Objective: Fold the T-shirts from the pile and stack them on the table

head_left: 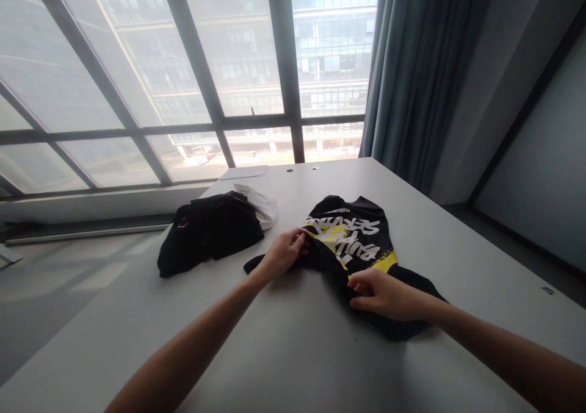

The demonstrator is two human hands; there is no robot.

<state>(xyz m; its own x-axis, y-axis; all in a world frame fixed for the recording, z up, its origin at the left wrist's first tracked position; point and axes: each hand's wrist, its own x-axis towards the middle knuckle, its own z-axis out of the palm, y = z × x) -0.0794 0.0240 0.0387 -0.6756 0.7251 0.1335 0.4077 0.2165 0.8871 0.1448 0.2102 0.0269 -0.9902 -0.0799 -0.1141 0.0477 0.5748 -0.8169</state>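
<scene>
Head view: printed shirt [352, 236] lies rumpled mid-table [458, 230], folding barely begun. Left hand [284, 253] pinches its left edge, right hand [384, 294] pinches the near hem, fingers closed on cloth. Dark pile [208, 230] sits apart to the left, unfolded.

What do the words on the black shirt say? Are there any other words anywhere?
"SERVING": big white letters, seen upside down, on the black printed fabric shirt pinched by the left hand and the right hand; my best reading.
Other white and yellow lettering on it: too folded to read.
Small white line near its top edge: too small.
Black crumpled garment pile: no readable text.
</scene>
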